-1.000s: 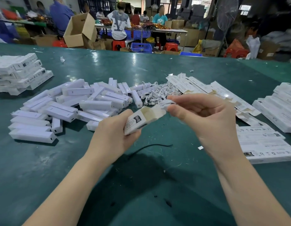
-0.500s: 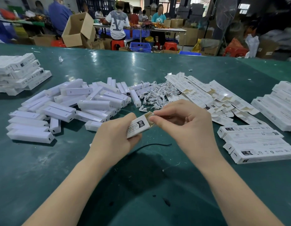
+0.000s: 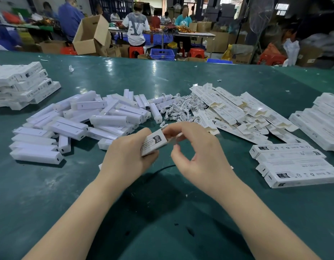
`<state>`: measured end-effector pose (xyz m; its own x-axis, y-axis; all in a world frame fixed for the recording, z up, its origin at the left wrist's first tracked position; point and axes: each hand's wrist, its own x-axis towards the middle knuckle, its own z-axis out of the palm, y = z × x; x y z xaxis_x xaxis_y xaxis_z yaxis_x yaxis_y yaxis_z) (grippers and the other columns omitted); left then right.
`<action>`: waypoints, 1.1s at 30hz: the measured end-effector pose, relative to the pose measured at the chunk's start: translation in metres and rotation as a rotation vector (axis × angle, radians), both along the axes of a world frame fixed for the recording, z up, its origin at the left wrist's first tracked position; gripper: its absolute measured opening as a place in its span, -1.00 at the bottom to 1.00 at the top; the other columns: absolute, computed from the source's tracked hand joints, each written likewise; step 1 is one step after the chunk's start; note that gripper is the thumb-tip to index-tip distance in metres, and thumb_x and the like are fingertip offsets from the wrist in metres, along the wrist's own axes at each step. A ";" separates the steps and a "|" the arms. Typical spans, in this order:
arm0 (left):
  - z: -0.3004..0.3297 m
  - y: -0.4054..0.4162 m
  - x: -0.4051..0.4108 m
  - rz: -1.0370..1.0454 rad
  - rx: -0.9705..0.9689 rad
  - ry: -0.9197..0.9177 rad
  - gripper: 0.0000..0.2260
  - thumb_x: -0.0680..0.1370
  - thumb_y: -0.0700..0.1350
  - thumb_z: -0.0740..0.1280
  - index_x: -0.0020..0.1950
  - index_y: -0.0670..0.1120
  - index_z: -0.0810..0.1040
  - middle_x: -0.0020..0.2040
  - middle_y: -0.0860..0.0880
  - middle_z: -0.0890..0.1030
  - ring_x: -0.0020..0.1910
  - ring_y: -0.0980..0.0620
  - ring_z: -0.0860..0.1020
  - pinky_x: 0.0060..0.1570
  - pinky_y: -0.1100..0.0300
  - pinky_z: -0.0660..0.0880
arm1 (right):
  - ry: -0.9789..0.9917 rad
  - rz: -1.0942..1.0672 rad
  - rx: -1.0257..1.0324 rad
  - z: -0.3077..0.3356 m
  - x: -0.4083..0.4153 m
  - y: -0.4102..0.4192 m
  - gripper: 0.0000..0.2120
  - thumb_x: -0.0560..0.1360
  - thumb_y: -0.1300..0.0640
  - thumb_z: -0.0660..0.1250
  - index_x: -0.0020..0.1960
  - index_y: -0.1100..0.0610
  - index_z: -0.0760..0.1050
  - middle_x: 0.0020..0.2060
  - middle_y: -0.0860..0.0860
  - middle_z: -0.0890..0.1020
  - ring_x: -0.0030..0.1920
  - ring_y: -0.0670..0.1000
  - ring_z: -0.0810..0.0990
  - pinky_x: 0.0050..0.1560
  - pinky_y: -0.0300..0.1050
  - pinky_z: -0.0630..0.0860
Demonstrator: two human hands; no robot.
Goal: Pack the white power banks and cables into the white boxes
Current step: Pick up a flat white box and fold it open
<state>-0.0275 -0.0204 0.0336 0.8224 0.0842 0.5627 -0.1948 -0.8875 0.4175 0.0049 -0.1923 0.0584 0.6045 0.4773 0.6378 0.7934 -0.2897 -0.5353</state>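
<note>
Here left hand (image 3: pixel 125 156) grips rectangular printed cardboard box (image 3: pixel 155 143), right hand (image 3: pixel 198 152) pinching flap

The white boxes (image 3: pixel 301 173) at three o'clock had small print, too tiny to read. A person's white shirt (image 3: pixel 135 27) at twelve o'clock showed big letters "LV".

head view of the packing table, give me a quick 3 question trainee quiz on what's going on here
1. True or false: the left hand grips a white box.
2. Which pile lies nearest the left of the coiled cables? A) loose power banks B) cardboard cartons C) red stools
3. What do the right hand's fingers work at?

Key
1. True.
2. A. The flat unfolded boxes lie to the cables' right.
3. The box's open end; whether a flap or a cable is pinched cannot be told.
</note>
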 end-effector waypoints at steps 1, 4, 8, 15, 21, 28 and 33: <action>0.000 0.000 0.000 0.005 -0.008 -0.006 -0.78 0.37 -0.17 0.47 -0.20 -0.10 0.42 -0.45 0.09 0.37 -0.42 0.01 0.29 -0.42 0.24 0.27 | -0.001 -0.003 0.053 0.000 0.001 0.001 -0.69 0.43 0.41 0.31 0.13 0.18 0.55 -0.01 0.00 0.59 -0.01 -0.05 0.57 0.07 -0.23 0.50; 0.000 -0.002 0.000 0.008 -0.017 -0.013 -0.76 0.36 -0.15 0.48 -0.22 -0.12 0.41 -0.45 0.07 0.39 -0.36 -0.01 0.31 -0.41 0.28 0.26 | 0.082 -0.019 0.192 0.002 0.004 -0.001 -0.79 0.46 0.38 0.40 0.06 0.19 0.61 0.00 0.00 0.53 -0.06 -0.06 0.59 0.03 -0.30 0.52; -0.002 -0.003 0.001 -0.013 -0.047 -0.002 -0.77 0.37 -0.15 0.49 -0.19 -0.11 0.44 -0.42 0.06 0.43 -0.35 0.01 0.36 -0.35 0.18 0.32 | 0.062 -0.088 0.177 0.000 0.002 -0.002 -0.90 0.45 0.24 0.47 -0.08 0.08 0.70 0.05 -0.05 0.56 0.11 -0.09 0.55 0.19 -0.36 0.36; 0.000 -0.004 0.002 -0.010 -0.402 -0.105 -0.85 0.40 -0.06 0.44 -0.22 0.09 0.47 -0.36 0.16 0.55 -0.39 0.14 0.43 -0.38 0.35 0.36 | 0.054 0.130 0.188 -0.011 -0.014 0.015 -0.62 0.53 0.27 0.33 0.35 0.18 0.50 0.28 0.07 0.55 0.34 -0.04 0.47 0.38 -0.23 0.32; 0.000 -0.007 0.003 -0.065 -0.537 -0.088 -0.86 0.37 -0.02 0.39 -0.13 0.13 0.48 -0.26 0.06 0.57 -0.36 0.07 0.45 -0.23 0.25 0.49 | 0.142 0.200 0.261 -0.014 -0.019 0.016 -0.38 0.60 0.13 0.24 0.58 -0.06 0.06 0.34 -0.11 0.53 0.35 -0.20 0.46 0.29 -0.36 0.35; -0.003 -0.008 0.001 -0.061 -0.392 -0.080 -0.84 0.39 -0.06 0.36 -0.11 -0.10 0.50 -0.36 -0.05 0.49 -0.35 -0.01 0.38 -0.34 0.22 0.36 | 0.259 0.158 0.426 -0.014 -0.019 0.019 -0.73 0.61 0.12 0.25 0.28 0.07 0.54 0.23 -0.03 0.63 0.29 -0.12 0.55 0.32 -0.14 0.45; -0.005 -0.008 0.003 -0.018 -0.156 -0.087 -0.65 0.42 -0.20 0.49 -0.16 0.05 0.31 -0.44 0.14 0.39 -0.34 0.07 0.35 -0.37 0.25 0.31 | 0.522 0.193 0.623 -0.009 -0.015 0.018 -0.87 0.51 0.24 0.42 0.01 0.08 0.68 -0.08 -0.07 0.74 -0.01 -0.14 0.69 0.03 -0.36 0.53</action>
<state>-0.0246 -0.0279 0.0283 0.7731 0.1618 0.6133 -0.2516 -0.8093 0.5307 -0.0106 -0.1748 0.0497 0.8396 0.2550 0.4795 0.4041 0.2967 -0.8653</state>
